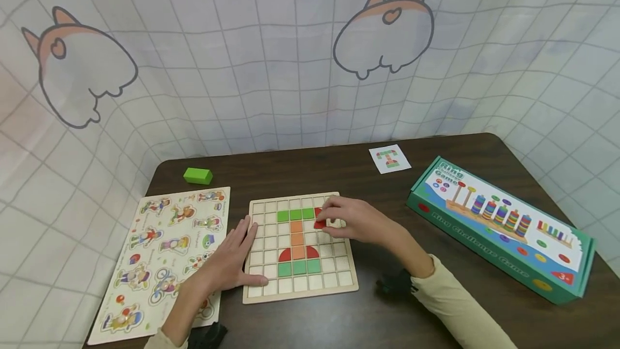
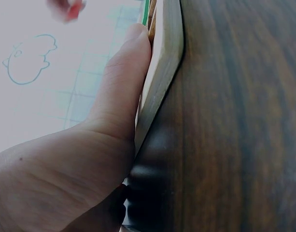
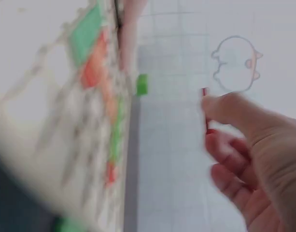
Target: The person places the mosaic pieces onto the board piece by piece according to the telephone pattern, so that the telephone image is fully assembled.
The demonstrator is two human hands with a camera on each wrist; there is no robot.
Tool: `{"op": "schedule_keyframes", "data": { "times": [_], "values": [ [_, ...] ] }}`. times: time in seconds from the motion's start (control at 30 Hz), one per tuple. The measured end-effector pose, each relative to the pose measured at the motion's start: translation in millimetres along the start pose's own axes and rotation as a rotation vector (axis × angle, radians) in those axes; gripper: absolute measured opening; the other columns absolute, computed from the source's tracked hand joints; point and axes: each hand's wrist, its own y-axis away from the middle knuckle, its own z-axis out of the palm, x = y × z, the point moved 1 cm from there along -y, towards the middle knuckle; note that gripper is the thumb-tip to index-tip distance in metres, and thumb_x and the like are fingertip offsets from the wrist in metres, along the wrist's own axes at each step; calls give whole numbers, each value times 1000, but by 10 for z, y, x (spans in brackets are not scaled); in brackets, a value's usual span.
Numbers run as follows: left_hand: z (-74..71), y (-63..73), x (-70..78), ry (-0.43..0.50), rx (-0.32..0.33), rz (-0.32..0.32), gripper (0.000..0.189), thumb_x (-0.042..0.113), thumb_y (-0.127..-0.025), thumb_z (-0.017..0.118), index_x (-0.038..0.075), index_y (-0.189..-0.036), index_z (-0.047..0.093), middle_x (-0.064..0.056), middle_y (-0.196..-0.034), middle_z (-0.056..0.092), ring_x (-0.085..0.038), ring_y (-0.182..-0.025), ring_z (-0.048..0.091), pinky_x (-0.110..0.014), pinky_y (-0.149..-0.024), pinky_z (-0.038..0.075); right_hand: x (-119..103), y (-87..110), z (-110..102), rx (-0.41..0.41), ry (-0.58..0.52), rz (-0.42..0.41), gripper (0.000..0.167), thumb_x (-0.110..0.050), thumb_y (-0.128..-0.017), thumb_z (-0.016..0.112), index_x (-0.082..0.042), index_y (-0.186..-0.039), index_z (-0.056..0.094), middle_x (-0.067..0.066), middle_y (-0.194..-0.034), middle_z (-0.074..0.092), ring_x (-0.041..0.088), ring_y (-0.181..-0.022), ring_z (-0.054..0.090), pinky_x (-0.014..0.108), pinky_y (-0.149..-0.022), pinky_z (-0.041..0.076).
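Note:
A square wooden grid board [image 1: 310, 296] lies on the table. On it are a row of light green square tiles [image 1: 295, 214], a column of orange tiles [image 1: 297, 239], two red quarter-round tiles [image 1: 284, 255] and a row of darker green tiles [image 1: 299, 267]. My left hand [image 1: 224, 262] rests along the board's left edge, fingers extended and thumb over the lower left cells. Above the upper right cells, my right hand [image 1: 356, 221] pinches a thin red tile [image 3: 206, 124] between thumb and finger. Another red tile [image 3: 110, 174] ends the light green row.
A small card [image 1: 389, 158] with a T-shaped tile pattern lies at the back. To the right is a green Ring Challenge Game box [image 1: 499, 230]; at left, a picture puzzle board [image 1: 164, 246] partly under the left forearm. Behind it sits a green block [image 1: 198, 176].

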Motion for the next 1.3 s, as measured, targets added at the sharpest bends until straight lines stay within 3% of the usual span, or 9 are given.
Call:
{"op": "schedule_keyframes", "data": {
  "times": [0.13, 0.23, 0.4, 0.67, 1.1, 1.3],
  "values": [
    [-3, 11, -10, -3, -4, -5, 124, 74, -69, 68, 3, -156, 14, -21, -163, 5, -39, -151, 11, -56, -120, 21, -39, -510, 198, -44, -54, 25, 23, -15, -88, 72, -10, -111, 72, 3, -103, 62, 15, -86, 64, 20, -74, 54],
    [-2, 11, -11, -7, -4, -4, 124, 74, -70, 68, 4, -156, 15, -20, -163, 5, -39, -151, 11, -56, -120, 21, -43, -843, 425, -126, -85, 64, 23, -15, -90, 68, -8, -112, 71, 4, -104, 61, 15, -89, 63, 20, -77, 52],
    [21, -4, -10, -9, -12, -3, 123, 77, -70, 65, 5, -156, 15, -19, -164, 4, -38, -151, 10, -55, -120, 20, -45, -1146, 738, -256, -84, 165, 21, -17, -92, 66, -8, -110, 72, 6, -105, 62, 14, -88, 58, 22, -76, 48],
    [21, -9, -22, -9, -15, -11, 124, 78, -68, 65, 6, -156, 15, -19, -164, 4, -37, -152, 10, -55, -121, 20, -13, -1195, 850, -263, -63, 253, 16, -15, -92, 67, -10, -107, 70, 5, -104, 59, 12, -83, 52, 23, -77, 49],
    [0, -5, -19, -4, -11, -9, 123, 74, -69, 68, 5, -156, 15, -19, -164, 4, -38, -151, 10, -55, -120, 21, -9, -1219, 862, -208, -113, 170, 6, -10, -93, 64, -8, -93, 70, 6, -96, 60, 16, -83, 56, 24, -76, 49],
    [-6, 6, -12, -7, -10, -8, 123, 73, -69, 69, 4, -156, 15, -20, -164, 4, -38, -151, 11, -55, -120, 21, -28, -1226, 876, -202, -71, 169, 8, -11, -94, 63, -8, -91, 70, 4, -94, 60, 14, -80, 55, 24, -74, 49]
  ]
}}
